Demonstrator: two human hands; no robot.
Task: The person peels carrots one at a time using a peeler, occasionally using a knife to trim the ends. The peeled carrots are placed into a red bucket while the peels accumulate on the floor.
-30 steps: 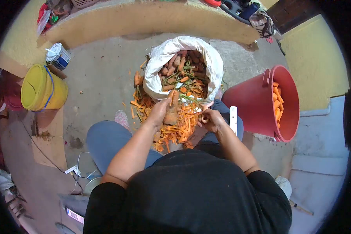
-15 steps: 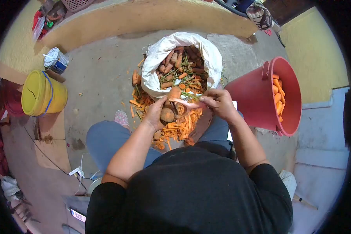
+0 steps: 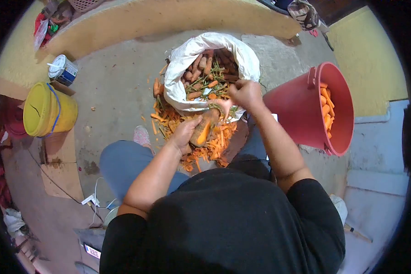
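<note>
My left hand [image 3: 185, 134] is closed around a thick, dirty carrot [image 3: 199, 137], which shows one bright orange peeled strip along its brown skin. Just beyond it, my right hand [image 3: 246, 95] grips a pink peeler [image 3: 224, 106], somewhat blurred, near the carrot's far end. Under both hands lies a heap of orange peelings [image 3: 220, 142] on the floor. Right behind them stands a white sack [image 3: 178, 84] with its rim rolled down, holding brown unpeeled carrots [image 3: 198, 68] and green stems.
To the right, a tilted red bucket [image 3: 287, 98] contains peeled carrots [image 3: 326, 107]. A yellow bucket [image 3: 43, 109] with a blue handle and a small paint tub [image 3: 63, 71] stand at left. A low wall [image 3: 169, 25] runs behind the sack. A cable and power strip [image 3: 90, 200] lie at lower left.
My right hand and the peeler have moved up and away toward the sack. The carrot in my left hand now shows a fresh orange strip.
</note>
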